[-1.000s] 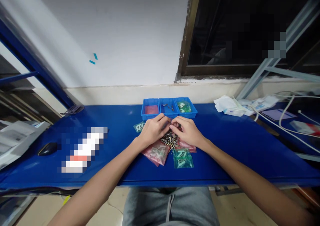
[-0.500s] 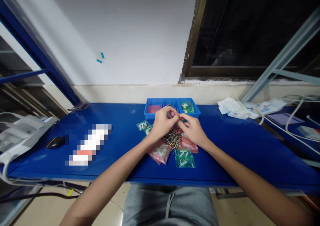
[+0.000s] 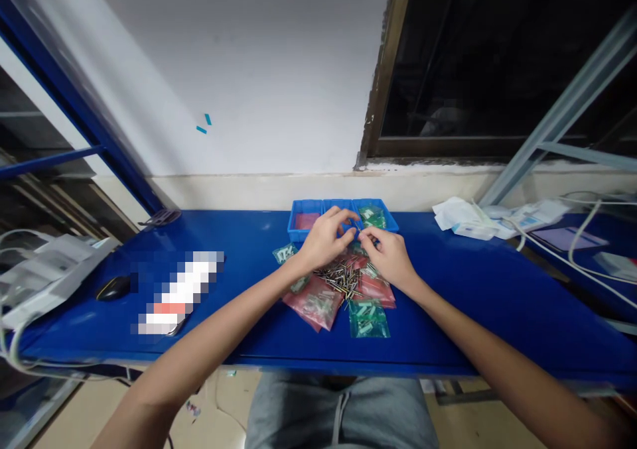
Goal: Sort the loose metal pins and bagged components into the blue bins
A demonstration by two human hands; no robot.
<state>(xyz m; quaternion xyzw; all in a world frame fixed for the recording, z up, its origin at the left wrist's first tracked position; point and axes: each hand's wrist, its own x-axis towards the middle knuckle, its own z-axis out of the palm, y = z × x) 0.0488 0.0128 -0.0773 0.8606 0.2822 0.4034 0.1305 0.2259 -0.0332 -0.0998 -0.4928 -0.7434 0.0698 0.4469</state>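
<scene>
My left hand (image 3: 324,238) is over the pile, its thumb and curved fingertips apart. Close beside it, my right hand (image 3: 387,251) pinches something thin and small that I cannot make out. Below both hands lies a heap of small metal pins (image 3: 343,278). Around it are pink bags (image 3: 316,302) and green bags (image 3: 368,319) with small parts inside. Just behind the hands stands a blue three-compartment tray (image 3: 294,235); pink material shows in its left compartment and a green bag in its right one. My left hand partly hides the middle compartment.
On the blue table (image 3: 452,290), a black mouse (image 3: 113,288) and a pixelated object (image 3: 182,293) lie at left. White packaging (image 3: 470,219), a tablet (image 3: 570,238) and cables are at right. White equipment (image 3: 54,280) stands at the far left edge.
My fingertips have moved apart from where they met, with the left fingers spreading. More of the pin heap shows. The whole view has shifted slightly.
</scene>
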